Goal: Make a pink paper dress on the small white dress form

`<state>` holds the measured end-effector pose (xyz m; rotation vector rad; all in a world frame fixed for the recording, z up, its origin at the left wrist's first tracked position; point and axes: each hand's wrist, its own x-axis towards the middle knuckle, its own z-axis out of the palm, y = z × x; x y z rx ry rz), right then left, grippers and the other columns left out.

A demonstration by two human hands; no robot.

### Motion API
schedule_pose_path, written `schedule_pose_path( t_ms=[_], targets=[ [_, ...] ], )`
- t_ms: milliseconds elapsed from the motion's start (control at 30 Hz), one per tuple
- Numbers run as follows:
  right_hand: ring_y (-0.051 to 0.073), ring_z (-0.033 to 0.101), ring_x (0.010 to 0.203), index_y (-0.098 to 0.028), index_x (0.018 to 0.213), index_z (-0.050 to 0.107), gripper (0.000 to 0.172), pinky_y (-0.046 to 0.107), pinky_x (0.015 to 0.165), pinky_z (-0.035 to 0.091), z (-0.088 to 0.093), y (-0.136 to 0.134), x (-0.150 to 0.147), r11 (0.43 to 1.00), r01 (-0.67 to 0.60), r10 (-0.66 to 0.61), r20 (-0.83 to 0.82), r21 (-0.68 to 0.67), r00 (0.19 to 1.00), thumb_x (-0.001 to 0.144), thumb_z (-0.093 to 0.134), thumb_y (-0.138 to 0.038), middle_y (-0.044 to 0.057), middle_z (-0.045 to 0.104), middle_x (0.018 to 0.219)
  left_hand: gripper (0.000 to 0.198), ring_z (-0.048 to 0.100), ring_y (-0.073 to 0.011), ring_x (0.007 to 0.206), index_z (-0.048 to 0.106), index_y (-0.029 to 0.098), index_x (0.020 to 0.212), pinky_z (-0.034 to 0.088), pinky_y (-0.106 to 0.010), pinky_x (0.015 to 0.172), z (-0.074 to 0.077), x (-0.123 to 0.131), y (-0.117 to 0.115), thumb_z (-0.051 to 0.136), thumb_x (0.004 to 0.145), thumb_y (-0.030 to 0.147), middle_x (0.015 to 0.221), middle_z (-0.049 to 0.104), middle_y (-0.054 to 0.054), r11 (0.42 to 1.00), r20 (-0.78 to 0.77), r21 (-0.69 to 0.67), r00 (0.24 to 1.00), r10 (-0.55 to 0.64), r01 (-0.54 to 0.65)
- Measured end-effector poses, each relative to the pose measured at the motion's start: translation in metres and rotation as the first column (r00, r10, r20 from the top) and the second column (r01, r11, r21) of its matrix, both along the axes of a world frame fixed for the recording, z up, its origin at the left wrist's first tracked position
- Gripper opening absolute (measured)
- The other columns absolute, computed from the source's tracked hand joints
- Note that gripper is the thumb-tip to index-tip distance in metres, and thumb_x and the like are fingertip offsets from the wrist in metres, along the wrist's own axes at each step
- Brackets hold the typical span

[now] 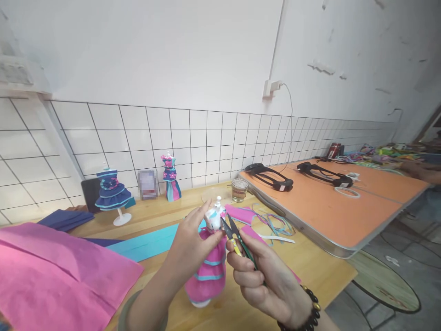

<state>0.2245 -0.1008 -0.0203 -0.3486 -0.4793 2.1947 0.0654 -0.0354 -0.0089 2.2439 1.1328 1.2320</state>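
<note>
The left hand [193, 236] loosely cups a small dress form [218, 201], its trimmed pink skirt [209, 286] seemingly done, white bodice [214, 222] apparently unfinished; the right hand [263, 273] grips parted snips [246, 248].

White wall [172, 55], white tiles [198, 140], orange table [320, 207]

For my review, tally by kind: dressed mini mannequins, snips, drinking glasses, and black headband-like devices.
Dressed mini mannequins: 3
Snips: 1
Drinking glass: 1
Black headband-like devices: 2
Total: 7
</note>
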Motion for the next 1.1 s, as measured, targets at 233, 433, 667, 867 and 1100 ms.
schedule_pose_path(
  t_ms=[233, 433, 667, 867, 1100],
  targets=[
    [-0.001, 0.014, 0.035, -0.018, 0.073, 0.045, 0.038, 0.011, 0.032, 0.009, 0.003, -0.003, -0.006, 0.976, 0.211, -0.219, 0.259, 0.061, 0.941, 0.076, 0.063, -0.051, -0.01, 0.037, 0.049, 0.06, 0.057, -0.0215, 0.114, 0.046, 0.022, 0.131, 0.046, -0.034, 0.094, 0.0, 0.0, 0.0, 0.063, 0.074, 0.025, 0.128, 0.059, -0.007, 1.0, -0.017, 0.011, 1.0, -0.004, 0.004],
    [0.0, 0.012, 0.035, -0.018, 0.075, 0.047, 0.035, 0.012, 0.033, 0.007, 0.008, -0.003, -0.008, 0.962, 0.258, -0.271, 0.322, 0.085, 0.907, 0.085, 0.051, -0.052, -0.01, 0.035, 0.048, 0.06, 0.058, -0.0241, 0.113, 0.045, 0.024, 0.132, 0.048, -0.037, 0.093, 0.0, 0.0, 0.0, 0.062, 0.075, 0.027, 0.127, 0.06, -0.007, 0.999, -0.028, 0.034, 1.0, 0.011, -0.01],
    [0.001, 0.015, 0.035, -0.013, 0.081, 0.053, 0.032, 0.011, 0.032, 0.011, 0.006, 0.001, 0.003, 1.0, -0.003, 0.002, -0.02, -0.03, 1.0, 0.092, 0.042, -0.041, -0.009, 0.034, 0.052, 0.057, 0.058, -0.0247, 0.113, 0.047, 0.022, 0.131, 0.047, -0.038, 0.094, 0.0, 0.0, 0.002, 0.06, 0.076, 0.031, 0.127, 0.059, -0.008, 0.999, -0.034, 0.041, 0.999, 0.024, -0.023],
    [0.001, 0.011, 0.036, -0.017, 0.076, 0.049, 0.034, 0.012, 0.033, 0.006, 0.01, -0.002, -0.008, 0.965, 0.244, -0.261, 0.31, 0.093, 0.914, 0.087, 0.048, -0.049, -0.01, 0.034, 0.049, 0.059, 0.057, -0.0259, 0.113, 0.047, 0.021, 0.131, 0.048, -0.038, 0.092, 0.0, -0.001, 0.002, 0.062, 0.075, 0.03, 0.126, 0.06, -0.009, 0.999, -0.042, 0.021, 0.999, 0.025, -0.024],
    [0.0, 0.011, 0.037, -0.018, 0.074, 0.044, 0.039, 0.014, 0.035, 0.006, 0.008, 0.0, -0.008, 0.936, 0.279, -0.348, 0.421, 0.216, 0.838, 0.079, 0.056, -0.055, -0.01, 0.034, 0.05, 0.062, 0.057, -0.0242, 0.113, 0.043, 0.024, 0.134, 0.047, -0.037, 0.093, -0.002, 0.0, 0.002, 0.064, 0.075, 0.029, 0.126, 0.06, -0.008, 0.999, -0.028, 0.042, 1.0, -0.007, 0.008]
  ],
)
